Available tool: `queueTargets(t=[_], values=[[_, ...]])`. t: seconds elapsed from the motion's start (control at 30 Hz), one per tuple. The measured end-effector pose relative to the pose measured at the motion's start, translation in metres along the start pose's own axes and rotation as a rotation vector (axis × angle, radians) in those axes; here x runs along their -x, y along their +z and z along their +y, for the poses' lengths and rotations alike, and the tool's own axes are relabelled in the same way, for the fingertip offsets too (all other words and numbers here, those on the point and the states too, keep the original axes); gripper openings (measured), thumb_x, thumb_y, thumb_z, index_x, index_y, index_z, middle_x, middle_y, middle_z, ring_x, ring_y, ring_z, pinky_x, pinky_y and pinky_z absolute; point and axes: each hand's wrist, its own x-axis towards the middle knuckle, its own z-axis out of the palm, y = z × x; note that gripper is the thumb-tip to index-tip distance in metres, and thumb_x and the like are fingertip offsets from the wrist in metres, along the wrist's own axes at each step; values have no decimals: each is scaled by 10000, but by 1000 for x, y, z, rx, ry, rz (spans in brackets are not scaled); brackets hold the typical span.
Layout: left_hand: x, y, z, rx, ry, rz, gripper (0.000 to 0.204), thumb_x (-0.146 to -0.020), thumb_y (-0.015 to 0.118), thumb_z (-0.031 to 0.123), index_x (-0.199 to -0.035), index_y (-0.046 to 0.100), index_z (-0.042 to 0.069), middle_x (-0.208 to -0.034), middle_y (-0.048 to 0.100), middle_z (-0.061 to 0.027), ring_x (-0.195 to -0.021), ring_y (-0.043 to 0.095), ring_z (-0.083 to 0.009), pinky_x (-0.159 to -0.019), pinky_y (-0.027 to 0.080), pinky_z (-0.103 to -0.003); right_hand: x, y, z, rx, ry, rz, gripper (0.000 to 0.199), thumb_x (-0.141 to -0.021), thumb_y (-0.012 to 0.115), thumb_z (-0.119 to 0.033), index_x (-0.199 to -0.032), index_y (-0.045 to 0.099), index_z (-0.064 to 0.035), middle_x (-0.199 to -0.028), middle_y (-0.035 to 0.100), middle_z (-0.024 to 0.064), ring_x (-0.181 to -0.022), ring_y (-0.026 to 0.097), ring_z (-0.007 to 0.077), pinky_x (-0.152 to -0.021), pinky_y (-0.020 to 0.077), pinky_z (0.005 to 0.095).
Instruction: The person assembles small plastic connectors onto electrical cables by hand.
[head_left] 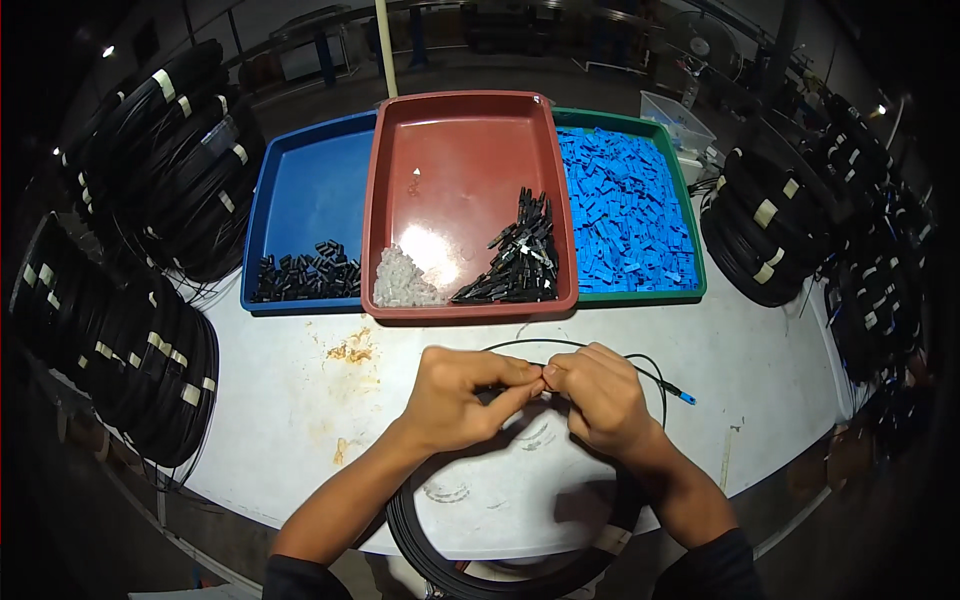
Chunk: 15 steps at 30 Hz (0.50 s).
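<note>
My left hand (463, 398) and my right hand (606, 398) meet fingertip to fingertip above the white table, both pinched closed. Between them is a short dark piece of black cable, mostly hidden by the fingers. Below my hands lies a coil of black cable (425, 548), bound with a pale tape band (612, 540) and reaching past the table's near edge. A loose loop of cable runs behind my hands. To the right of my right hand, a cable end with a blue connector (686, 398) rests just above or on the table.
Behind my hands stand a blue tray (318, 190) with short black sleeves, a red tray (470, 150) with clear small parts and black pieces, and a green tray (690, 240) full of blue connector parts. Taped cable coils (150, 370) flank the white table (270, 400) on both sides.
</note>
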Motion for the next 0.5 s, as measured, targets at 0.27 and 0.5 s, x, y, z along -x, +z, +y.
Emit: queueTargets(t=[0.27,0.5], values=[[0,-5,-16,-93,251,-10,196,-731,770,-46,-924,747,-22,-896,761,-149,-677,699,-248,-616,563,-334,-4,4,-3,-72,93,-6,156,-780,678,84,-902,609,14,-820,657,137,-714,649,307,-673,515,398],[-6,-8,-18,-414,599,-64,196,-759,754,-37,-955,749,-30,-917,761,-108,-669,696,-242,-635,584,-325,3,6,-2,-225,291,-10,170,-775,672,102,-918,616,31,-795,656,150,-733,653,320,-662,520,417]])
